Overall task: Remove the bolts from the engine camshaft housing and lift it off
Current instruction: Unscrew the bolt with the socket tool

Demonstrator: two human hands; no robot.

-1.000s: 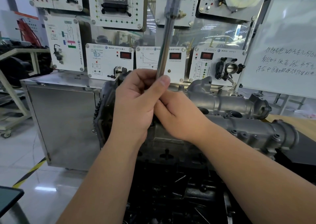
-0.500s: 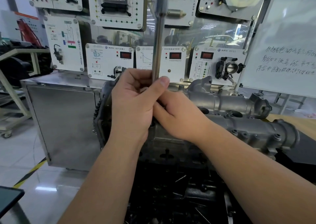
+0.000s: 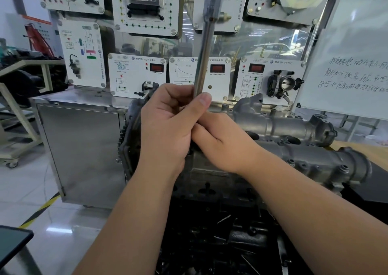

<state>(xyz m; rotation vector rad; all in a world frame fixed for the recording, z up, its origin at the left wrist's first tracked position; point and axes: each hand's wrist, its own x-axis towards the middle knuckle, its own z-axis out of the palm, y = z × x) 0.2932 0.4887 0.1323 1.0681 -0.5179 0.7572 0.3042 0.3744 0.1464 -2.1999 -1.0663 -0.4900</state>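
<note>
Both hands grip the wrench (image 3: 204, 50): left hand (image 3: 168, 127) on its shaft, right hand (image 3: 222, 142) lower. Its top has swung back toward 1 o'clock; probably still loosening a housing (image 3: 294, 127) bolt.

Both hands crowd the camshaft housing's (image 3: 294, 132) left end; its right half lies open from above, though the display board (image 3: 210, 43) blocks the rear.

Left hand (image 3: 168, 125) and right hand (image 3: 220, 142) pressed together — fingers curled, thumb up, forearms converging.
</note>
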